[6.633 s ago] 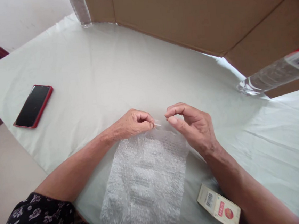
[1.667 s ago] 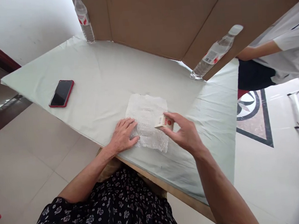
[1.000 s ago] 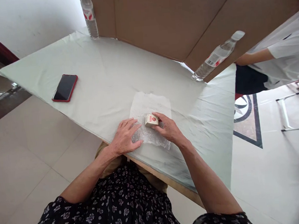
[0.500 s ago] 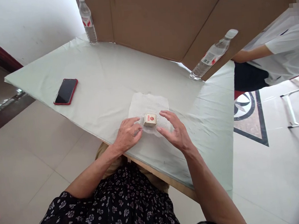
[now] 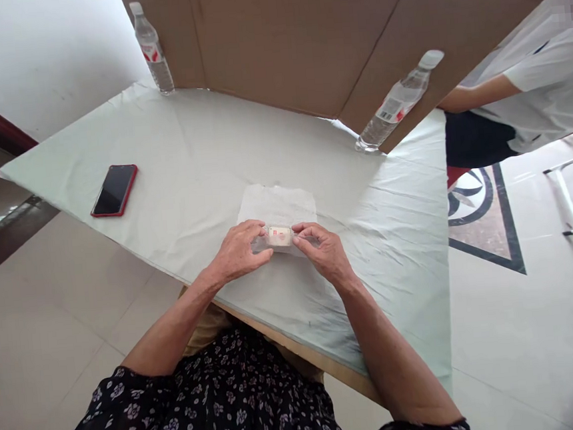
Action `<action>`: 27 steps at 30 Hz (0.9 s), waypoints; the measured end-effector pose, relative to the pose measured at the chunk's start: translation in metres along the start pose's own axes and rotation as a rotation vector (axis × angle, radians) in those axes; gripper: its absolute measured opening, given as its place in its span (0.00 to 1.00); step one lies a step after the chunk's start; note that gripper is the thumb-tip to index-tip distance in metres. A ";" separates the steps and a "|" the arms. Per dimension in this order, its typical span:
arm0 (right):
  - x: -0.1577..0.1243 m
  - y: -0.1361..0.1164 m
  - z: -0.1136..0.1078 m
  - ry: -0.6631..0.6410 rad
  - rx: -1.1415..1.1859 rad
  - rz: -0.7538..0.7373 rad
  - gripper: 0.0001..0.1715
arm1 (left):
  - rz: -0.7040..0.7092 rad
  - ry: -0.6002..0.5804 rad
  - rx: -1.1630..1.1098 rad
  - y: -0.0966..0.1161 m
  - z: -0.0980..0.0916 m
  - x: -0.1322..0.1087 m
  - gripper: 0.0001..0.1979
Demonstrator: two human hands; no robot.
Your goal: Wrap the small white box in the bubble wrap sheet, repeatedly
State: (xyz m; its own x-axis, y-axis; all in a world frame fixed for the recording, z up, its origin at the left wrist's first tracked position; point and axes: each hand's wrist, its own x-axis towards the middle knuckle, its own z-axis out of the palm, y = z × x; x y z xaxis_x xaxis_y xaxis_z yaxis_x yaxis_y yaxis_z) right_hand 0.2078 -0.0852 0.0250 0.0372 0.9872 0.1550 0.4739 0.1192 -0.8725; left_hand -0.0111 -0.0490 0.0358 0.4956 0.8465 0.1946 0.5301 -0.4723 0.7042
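Left hand, wide, and right hand, narrowed (grip unclear), are being held mid-frame; translucent bubble wrap is best kept snug over cream cardboard box.

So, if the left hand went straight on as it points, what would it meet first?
The left hand would probably meet the wrap first, where it seems folded over the box; depth is unclear.
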 end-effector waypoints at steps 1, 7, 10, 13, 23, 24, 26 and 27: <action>0.002 0.001 0.001 -0.005 0.037 0.029 0.11 | -0.032 0.003 -0.035 0.001 0.002 0.002 0.07; 0.005 0.005 0.007 -0.016 0.173 0.113 0.11 | -0.148 0.072 -0.264 0.005 0.016 0.014 0.09; 0.001 0.005 0.009 -0.001 0.181 0.110 0.11 | -0.154 0.079 -0.311 0.006 0.018 0.014 0.10; -0.004 0.004 0.010 0.013 0.175 0.090 0.11 | -0.140 0.084 -0.348 0.006 0.018 0.010 0.10; -0.011 0.003 0.015 0.081 0.145 0.075 0.12 | -0.149 0.125 -0.382 0.005 0.021 0.003 0.08; -0.011 0.003 0.016 0.088 0.147 0.076 0.12 | -0.153 0.126 -0.383 0.006 0.021 0.003 0.09; -0.011 0.002 0.016 0.092 0.149 0.083 0.12 | -0.163 0.130 -0.381 0.006 0.020 0.004 0.09; -0.012 0.001 0.016 0.093 0.151 0.090 0.12 | -0.170 0.130 -0.380 0.007 0.020 0.004 0.09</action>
State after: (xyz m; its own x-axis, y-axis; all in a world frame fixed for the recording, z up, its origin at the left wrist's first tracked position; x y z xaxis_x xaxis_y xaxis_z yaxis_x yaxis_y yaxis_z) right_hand 0.1937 -0.0947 0.0144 0.1579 0.9814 0.1091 0.3276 0.0522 -0.9434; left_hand 0.0084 -0.0537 0.0275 0.3194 0.9398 0.1217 0.2938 -0.2203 0.9301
